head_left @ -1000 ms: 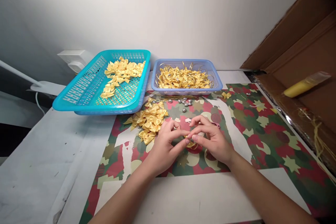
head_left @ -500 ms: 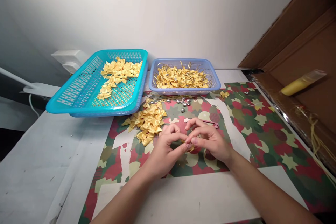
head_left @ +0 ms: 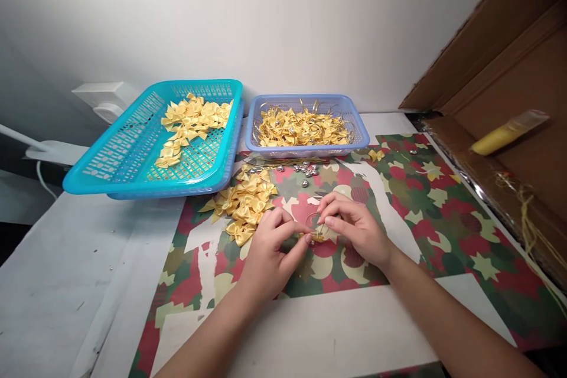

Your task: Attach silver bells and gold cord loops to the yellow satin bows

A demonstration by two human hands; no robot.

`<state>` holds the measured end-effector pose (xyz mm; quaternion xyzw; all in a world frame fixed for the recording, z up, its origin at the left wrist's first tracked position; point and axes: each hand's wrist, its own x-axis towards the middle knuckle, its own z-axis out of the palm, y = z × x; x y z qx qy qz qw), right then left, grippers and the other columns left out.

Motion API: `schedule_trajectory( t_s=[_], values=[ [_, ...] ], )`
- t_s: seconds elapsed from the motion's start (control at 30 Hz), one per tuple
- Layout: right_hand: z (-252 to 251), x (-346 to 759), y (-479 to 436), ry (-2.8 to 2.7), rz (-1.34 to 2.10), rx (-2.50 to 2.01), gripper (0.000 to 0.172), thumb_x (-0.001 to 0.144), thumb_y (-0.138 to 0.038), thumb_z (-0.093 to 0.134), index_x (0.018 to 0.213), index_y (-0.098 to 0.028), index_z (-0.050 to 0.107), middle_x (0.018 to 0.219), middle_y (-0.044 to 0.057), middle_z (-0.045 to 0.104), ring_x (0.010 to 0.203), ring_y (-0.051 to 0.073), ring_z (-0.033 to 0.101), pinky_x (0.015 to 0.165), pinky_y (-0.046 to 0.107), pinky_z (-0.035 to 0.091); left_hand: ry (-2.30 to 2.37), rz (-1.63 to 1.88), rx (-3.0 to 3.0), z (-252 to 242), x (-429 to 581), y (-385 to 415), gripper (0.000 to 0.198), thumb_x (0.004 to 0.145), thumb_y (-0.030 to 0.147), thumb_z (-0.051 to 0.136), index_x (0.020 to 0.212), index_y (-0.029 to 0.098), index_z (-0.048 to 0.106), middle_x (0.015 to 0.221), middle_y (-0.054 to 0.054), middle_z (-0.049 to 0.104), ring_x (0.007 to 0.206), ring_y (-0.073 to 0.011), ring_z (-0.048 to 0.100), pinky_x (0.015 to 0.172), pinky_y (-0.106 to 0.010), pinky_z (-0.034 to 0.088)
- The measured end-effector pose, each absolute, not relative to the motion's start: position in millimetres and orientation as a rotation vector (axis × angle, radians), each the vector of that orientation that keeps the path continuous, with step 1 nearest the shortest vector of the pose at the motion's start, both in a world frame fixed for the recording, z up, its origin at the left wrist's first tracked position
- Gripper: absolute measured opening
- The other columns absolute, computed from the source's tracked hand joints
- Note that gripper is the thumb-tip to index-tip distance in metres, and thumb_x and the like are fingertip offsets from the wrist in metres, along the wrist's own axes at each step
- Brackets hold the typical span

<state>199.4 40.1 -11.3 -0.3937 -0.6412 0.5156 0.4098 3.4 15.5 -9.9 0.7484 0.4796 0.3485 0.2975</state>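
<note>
My left hand (head_left: 270,248) and my right hand (head_left: 354,227) meet fingertip to fingertip over the patterned paper (head_left: 420,212). Both pinch one small yellow ribbon bow (head_left: 315,237) with a thin gold loop; most of it is hidden by the fingers. A loose pile of yellow bows (head_left: 245,201) lies just left of my left hand. Several small silver bells (head_left: 305,171) are scattered beyond my hands.
A turquoise basket (head_left: 133,153) with yellow bows sits at the back left. A lilac basket (head_left: 358,124) holds bows with gold loops. A cardboard box (head_left: 509,88) with a yellow tube (head_left: 505,133) stands at the right. One stray bow (head_left: 376,155) lies near the lilac basket.
Both hands stay pinched together on the bow, with the fingers shifting slightly. The view has drifted, so everything sits a little further left and higher.
</note>
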Motion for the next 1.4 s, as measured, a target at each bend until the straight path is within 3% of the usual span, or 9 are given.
schedule_trajectory(
  t_s=[0.3, 0.73, 0.93, 1.13, 1.4],
  values=[
    [-11.8, 196.7, 37.4, -1.595, 1.044, -1.171, 0.019, 0.092, -0.030, 0.053, 0.078, -0.021, 0.062, 0.083, 0.004, 0.061, 0.081, 0.019, 0.056, 0.073, 0.033, 0.043, 1.408, 0.971, 2.263, -13.1, 5.1, 15.1, 0.012, 0.088, 0.019, 0.057, 0.085, 0.022, 0.068, 0.077, -0.002, 0.053, 0.073, -0.0172, 0.049, 0.064, -0.029, 0.040],
    [-7.1, 199.2, 32.5, -1.408, 1.194, -1.063, 0.016, 0.092, -0.024, 0.053, 0.081, -0.022, 0.064, 0.083, 0.002, 0.059, 0.082, 0.018, 0.054, 0.075, 0.030, 0.042, 1.531, 0.985, 2.169, -8.7, 2.7, 11.2, 0.011, 0.086, 0.018, 0.058, 0.083, 0.021, 0.068, 0.078, -0.003, 0.053, 0.075, -0.0189, 0.048, 0.069, -0.032, 0.040],
    [-5.9, 197.2, 30.5, -1.541, 1.133, -1.048, 0.015, 0.093, -0.022, 0.052, 0.084, -0.023, 0.064, 0.085, 0.002, 0.060, 0.085, 0.018, 0.055, 0.078, 0.031, 0.041, 1.431, 1.014, 2.164, -5.1, 3.1, 10.1, 0.016, 0.084, 0.018, 0.059, 0.097, 0.021, 0.066, 0.092, -0.005, 0.057, 0.085, -0.0209, 0.051, 0.076, -0.034, 0.042],
    [-5.3, 195.5, 29.8, -1.671, 1.028, -1.042, 0.015, 0.095, -0.020, 0.052, 0.090, -0.025, 0.065, 0.089, 0.000, 0.061, 0.087, 0.016, 0.055, 0.080, 0.031, 0.040, 1.439, 1.054, 2.131, 1.0, 2.8, 15.2, 0.016, 0.088, 0.016, 0.057, 0.098, 0.023, 0.067, 0.094, -0.005, 0.057, 0.090, -0.0210, 0.052, 0.079, -0.034, 0.041],
    [-7.7, 196.8, 31.1, -1.612, 1.158, -0.989, 0.017, 0.097, -0.022, 0.050, 0.091, -0.026, 0.065, 0.087, 0.000, 0.057, 0.087, 0.016, 0.052, 0.079, 0.029, 0.039, 1.013, 0.647, 2.250, 27.9, -3.7, 52.8, 0.017, 0.089, 0.015, 0.057, 0.093, 0.025, 0.071, 0.096, -0.004, 0.054, 0.093, -0.0197, 0.047, 0.082, -0.034, 0.038]
  ],
)
